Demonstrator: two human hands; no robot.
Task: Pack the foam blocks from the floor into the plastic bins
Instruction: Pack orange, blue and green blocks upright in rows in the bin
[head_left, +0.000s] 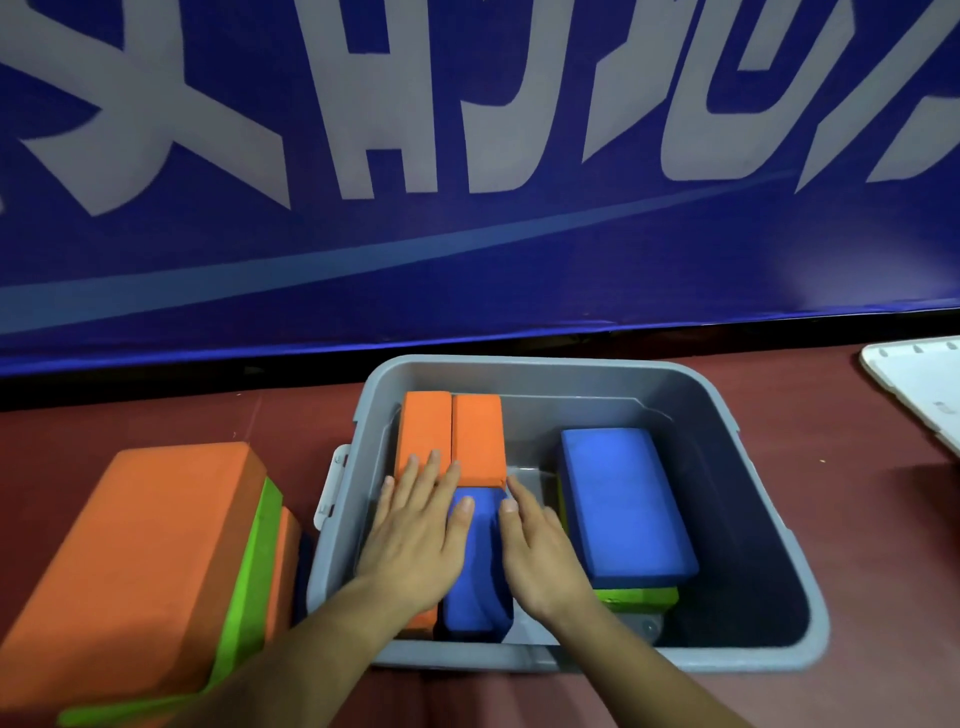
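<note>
A grey plastic bin stands on the red floor. Inside it, two orange foam blocks stand on edge at the left, and a blue block sits in front of them. My left hand lies flat, fingers straight, over an orange block and the blue block's left edge. My right hand rests with straight fingers along the blue block's right side. At the bin's right a second blue block lies on a green block.
Left of the bin a stack of blocks sits on the floor: a large orange block over a green one, with another orange one beside. A blue banner runs behind. A white lid lies at the far right.
</note>
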